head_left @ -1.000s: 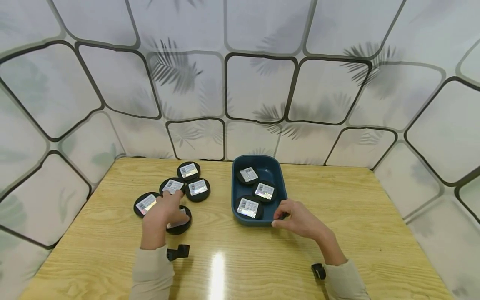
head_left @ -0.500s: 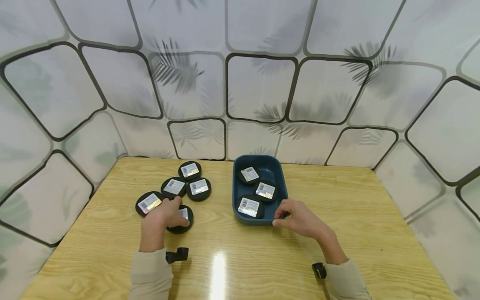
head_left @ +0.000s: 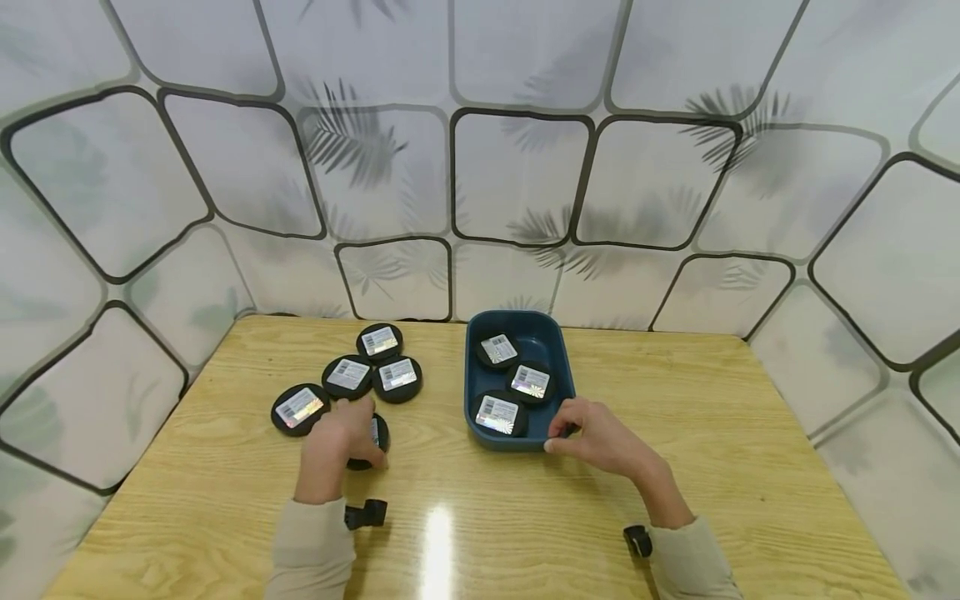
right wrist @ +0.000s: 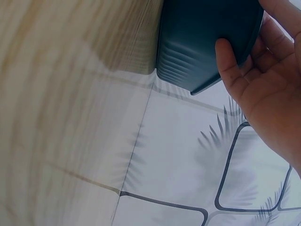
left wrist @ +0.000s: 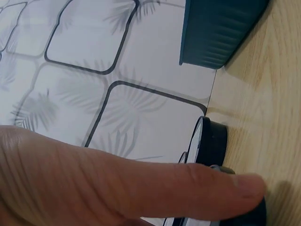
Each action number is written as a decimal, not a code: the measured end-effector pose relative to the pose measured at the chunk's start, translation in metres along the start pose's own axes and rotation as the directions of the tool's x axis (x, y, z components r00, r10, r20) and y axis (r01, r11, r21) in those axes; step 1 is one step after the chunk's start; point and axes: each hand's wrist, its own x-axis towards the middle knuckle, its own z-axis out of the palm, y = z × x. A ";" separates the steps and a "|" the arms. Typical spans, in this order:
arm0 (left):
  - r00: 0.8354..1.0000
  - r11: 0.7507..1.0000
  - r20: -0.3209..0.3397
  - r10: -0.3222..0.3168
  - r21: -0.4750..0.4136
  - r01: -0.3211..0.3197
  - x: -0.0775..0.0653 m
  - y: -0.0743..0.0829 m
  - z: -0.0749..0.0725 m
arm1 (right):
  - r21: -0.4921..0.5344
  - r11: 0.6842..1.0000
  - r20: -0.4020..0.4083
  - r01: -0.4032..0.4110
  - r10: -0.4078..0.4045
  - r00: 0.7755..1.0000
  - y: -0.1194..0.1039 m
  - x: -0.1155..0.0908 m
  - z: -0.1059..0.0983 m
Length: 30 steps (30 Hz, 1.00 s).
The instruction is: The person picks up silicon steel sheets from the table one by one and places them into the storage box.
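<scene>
Blue bin (head_left: 536,343), long axis toward wall (head_left: 517,179); right hand (head_left: 603,439) pinches near-right corner. Black disc (head_left: 383,433) lies flat, label (head_left: 374,430) up, left hand (head_left: 339,437) gripping edges.

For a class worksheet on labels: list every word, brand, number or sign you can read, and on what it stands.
No legible words, brands or numbers.
Three black discs in the blue bin: white labels with barcode-like marks, too small to read.
Four uncovered black discs on the table: similar labels, also unreadable.
Black disc under the left hand: label mostly covered, unreadable.
Blue bin: no text on visible sides.
</scene>
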 end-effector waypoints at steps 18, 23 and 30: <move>0.986 0.983 -0.058 0.154 0.109 -0.147 0.006 0.032 -0.006 | 0.001 1.000 -0.001 0.017 -0.017 1.000 -0.001 0.002 -0.001; 0.948 0.962 -0.191 0.253 0.156 -0.225 0.010 0.051 -0.026 | -0.005 1.000 0.001 0.022 -0.022 1.000 0.001 0.004 0.000; 0.844 0.928 -0.391 0.368 0.214 -0.306 0.023 0.093 -0.050 | 0.013 0.999 -0.011 0.030 -0.030 0.999 0.000 0.001 0.000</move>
